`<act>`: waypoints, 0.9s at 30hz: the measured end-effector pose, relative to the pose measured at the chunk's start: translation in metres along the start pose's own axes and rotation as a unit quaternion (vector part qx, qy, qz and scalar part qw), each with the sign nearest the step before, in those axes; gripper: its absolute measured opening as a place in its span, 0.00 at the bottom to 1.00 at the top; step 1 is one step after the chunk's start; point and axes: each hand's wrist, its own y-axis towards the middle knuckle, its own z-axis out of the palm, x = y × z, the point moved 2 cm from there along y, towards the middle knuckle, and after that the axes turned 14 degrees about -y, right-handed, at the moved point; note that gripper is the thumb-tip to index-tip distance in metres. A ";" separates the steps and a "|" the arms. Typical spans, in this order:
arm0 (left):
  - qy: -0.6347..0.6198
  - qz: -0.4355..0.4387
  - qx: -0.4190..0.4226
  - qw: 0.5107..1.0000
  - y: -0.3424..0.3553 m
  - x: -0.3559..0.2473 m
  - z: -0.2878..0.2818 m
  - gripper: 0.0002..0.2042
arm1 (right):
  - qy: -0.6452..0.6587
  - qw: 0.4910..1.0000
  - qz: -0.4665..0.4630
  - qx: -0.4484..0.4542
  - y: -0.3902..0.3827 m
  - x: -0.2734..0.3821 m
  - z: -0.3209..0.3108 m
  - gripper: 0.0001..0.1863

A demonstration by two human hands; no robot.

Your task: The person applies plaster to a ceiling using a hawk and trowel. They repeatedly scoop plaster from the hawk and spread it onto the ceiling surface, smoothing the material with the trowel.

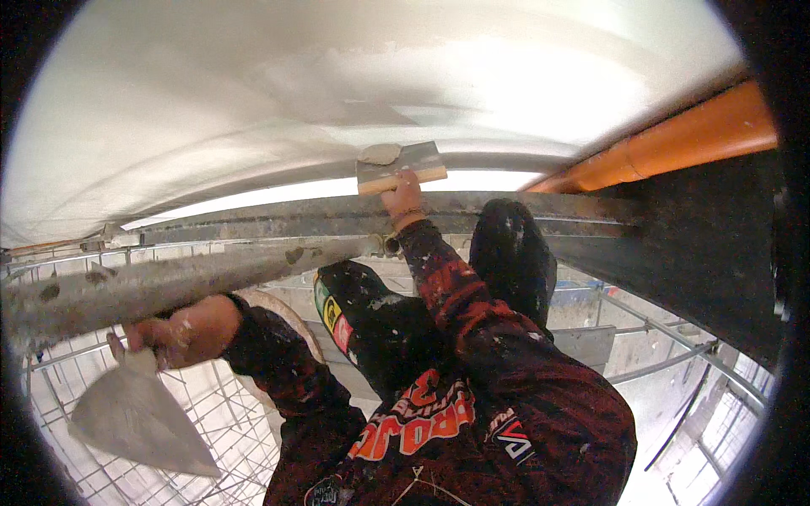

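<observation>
My left hand point(198, 329), low on the left, is closed round the handle of a pointing trowel point(143, 417). The trowel's broad grey blade hangs downward, its tip toward my body. Reaching forward in the middle, my right hand point(403, 198) grips a wide plastering knife point(418, 157) by its wooden edge. A lump of grey-beige plaster point(380, 153) sits on the knife's flat steel blade. Beyond the knife spreads a pale, smooth plastered surface point(278, 93). Whether the knife touches that surface I cannot tell. Part of the trowel handle is hidden by my fingers.
A thick grey pole point(186, 282) crosses at the left, just above my left hand. Grey beams point(472, 204) run across behind my right wrist. An orange pipe point(675, 139) and a dark panel point(700, 244) flank the right. Scaffold tubes point(666, 333) and wire mesh point(232, 430) lie below.
</observation>
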 end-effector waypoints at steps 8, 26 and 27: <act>0.343 0.265 0.150 0.888 0.000 -0.017 -0.010 0.18 | -0.039 0.972 0.131 0.189 0.028 0.010 0.097 0.30; -0.021 -0.023 -0.054 0.998 -0.017 -0.011 -0.002 0.20 | 0.046 0.980 0.072 0.179 0.099 0.105 0.016 0.15; -0.037 -0.026 -0.059 0.997 -0.019 -0.011 -0.002 0.21 | -0.056 0.983 -0.040 0.170 0.110 0.124 -0.004 0.16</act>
